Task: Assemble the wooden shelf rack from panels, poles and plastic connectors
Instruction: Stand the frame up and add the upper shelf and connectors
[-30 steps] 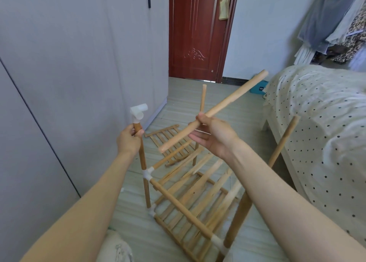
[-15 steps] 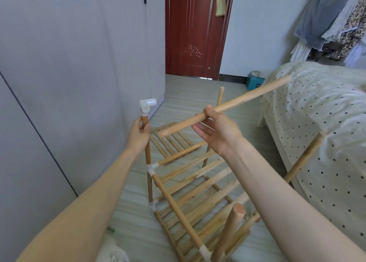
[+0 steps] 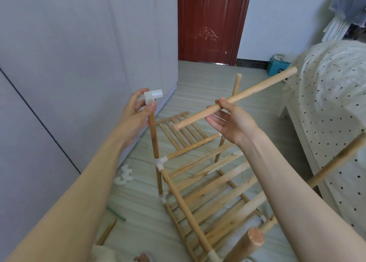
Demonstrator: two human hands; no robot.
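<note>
A half-built wooden rack (image 3: 206, 184) stands on the floor, with slatted panels, upright poles and white plastic connectors at its corners. My left hand (image 3: 136, 111) pinches a white elbow connector (image 3: 152, 96) sitting on top of the near-left upright pole (image 3: 154, 139). My right hand (image 3: 231, 119) holds a loose wooden pole (image 3: 235, 98) slanting up to the right, its lower end pointing toward the connector. A far upright pole (image 3: 236, 85) stands bare behind it.
A spare slatted panel (image 3: 178, 129) lies on the floor beyond the rack. Loose white connectors (image 3: 123, 175) lie by the grey wardrobe (image 3: 69, 63) on the left. A dotted bed (image 3: 334, 111) fills the right. A red door (image 3: 208, 22) is ahead; a teal box (image 3: 277, 66) sits near it.
My left hand has slid up from the pole's shaft to the white connector on top. The loose pole in my right hand has tilted flatter and its lower end has come nearer the connector.
</note>
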